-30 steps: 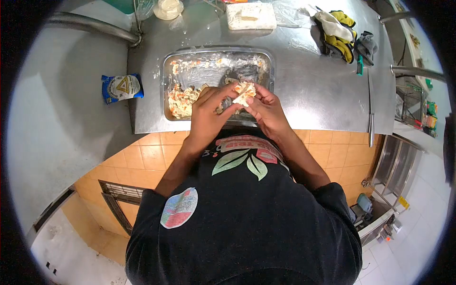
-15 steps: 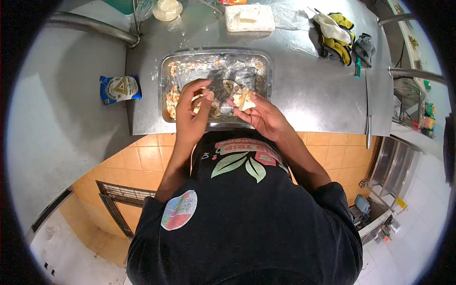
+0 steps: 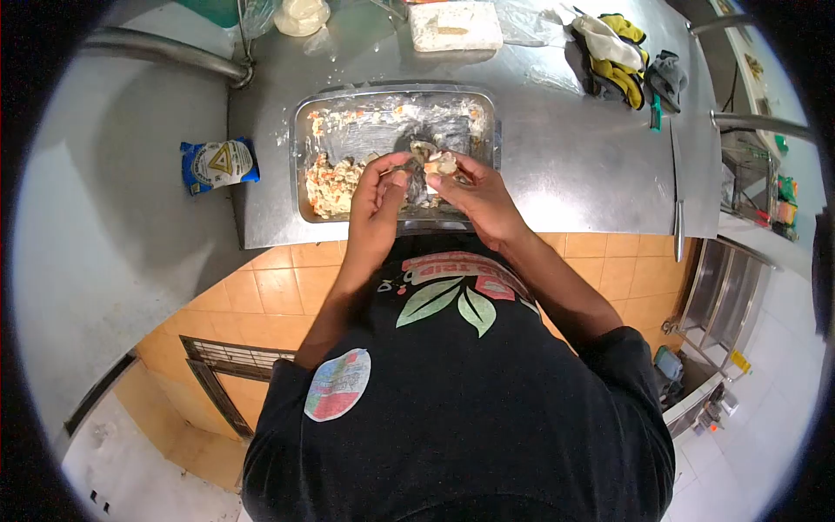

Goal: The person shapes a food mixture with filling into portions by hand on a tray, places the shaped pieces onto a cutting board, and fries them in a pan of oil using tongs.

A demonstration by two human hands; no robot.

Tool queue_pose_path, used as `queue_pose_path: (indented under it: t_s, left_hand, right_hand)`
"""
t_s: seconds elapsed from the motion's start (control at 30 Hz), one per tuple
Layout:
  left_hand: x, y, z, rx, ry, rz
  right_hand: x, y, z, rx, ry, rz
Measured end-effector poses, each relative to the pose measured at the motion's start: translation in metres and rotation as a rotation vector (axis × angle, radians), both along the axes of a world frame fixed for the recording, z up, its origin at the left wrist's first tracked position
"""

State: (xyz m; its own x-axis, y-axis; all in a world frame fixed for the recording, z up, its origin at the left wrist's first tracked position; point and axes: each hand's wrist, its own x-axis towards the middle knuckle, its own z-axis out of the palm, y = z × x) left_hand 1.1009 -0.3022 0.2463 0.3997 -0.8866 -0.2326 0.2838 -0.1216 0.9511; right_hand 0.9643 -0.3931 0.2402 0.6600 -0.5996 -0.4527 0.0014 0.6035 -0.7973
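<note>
1. Over the steel tray [image 3: 391, 88], the right hand [image 3: 487, 202] pinches a pale, orange-flecked food piece [image 3: 442, 163] between thumb and fingers; light, even pressure suits such crumbly-looking food.
2. Just beside it, the left hand [image 3: 374, 204] is half curled (whether it grips anything, I cannot tell).
3. Fingers partly cover the food piece; shadow obscures the tray's middle.

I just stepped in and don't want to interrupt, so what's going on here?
A person stands at a metal table, holding a small pale piece of food in the right hand above a metal tray. The left hand is close beside it, fingers curled. A chunky mixture with orange bits is heaped at the tray's left, with smears elsewhere.
</note>
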Motion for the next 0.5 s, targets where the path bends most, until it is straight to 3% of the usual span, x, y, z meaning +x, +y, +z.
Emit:
queue_pose_path:
  t_s: [0.03, 0.17, 0.23, 0.33, 0.5]
  left_hand:
    - [-0.002, 0.000, -0.001, -0.015, 0.026, 0.007]
    - [-0.004, -0.005, -0.006, 0.007, 0.071, 0.083]
    - [-0.003, -0.008, -0.009, 0.063, 0.262, 0.139]
    - [-0.001, -0.017, -0.004, 0.071, 0.422, 0.188]
    - [-0.006, -0.022, -0.008, 0.023, 0.382, 0.176]
  right_hand:
    - [0.001, 0.000, 0.000, -0.070, 0.007, 0.017]
    - [0.003, 0.002, 0.005, 0.149, 0.019, -0.042]
    - [0.004, 0.009, 0.017, 0.165, -0.032, -0.019]
    - [0.002, 0.016, 0.023, 0.006, -0.161, 0.255]
    - [-0.005, 0.009, 0.058, -0.067, -0.127, 0.296]
